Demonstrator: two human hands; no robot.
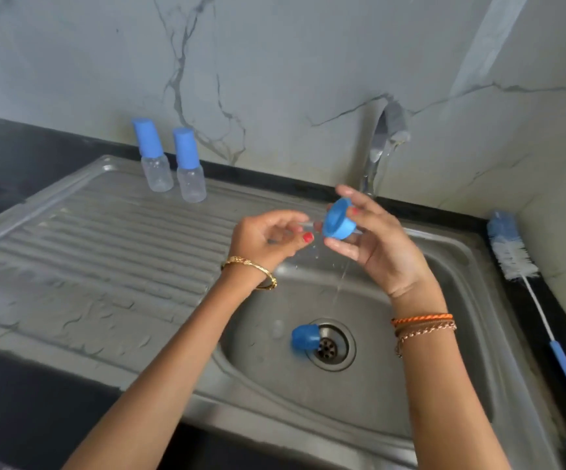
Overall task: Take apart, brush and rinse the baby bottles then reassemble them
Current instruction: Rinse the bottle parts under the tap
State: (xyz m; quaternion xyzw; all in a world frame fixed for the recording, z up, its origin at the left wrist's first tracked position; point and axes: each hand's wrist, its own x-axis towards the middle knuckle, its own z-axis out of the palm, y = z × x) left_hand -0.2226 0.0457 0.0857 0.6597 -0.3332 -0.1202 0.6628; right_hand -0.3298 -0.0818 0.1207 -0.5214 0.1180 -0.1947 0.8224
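Holding a blue collar ring (pixel 338 221) over the sink basin (pixel 410 385), our right hand (pixel 373 245) curls thumb and fingers round it, its open side tilted toward the left. Our left hand (pixel 268 237) sits just beside it with fingers curled; something clear seems pinched at its fingertips, but we cannot tell what. Water runs from the tap (pixel 378 147) past our hands. A blue cap (pixel 305 338) lies on its side against the drain (pixel 329 346). Two capped baby bottles (pixel 169 166) stand upright at the back of the draining board (pixel 105 252). A bottle brush (pixel 525 279) lies on the counter, right of the basin
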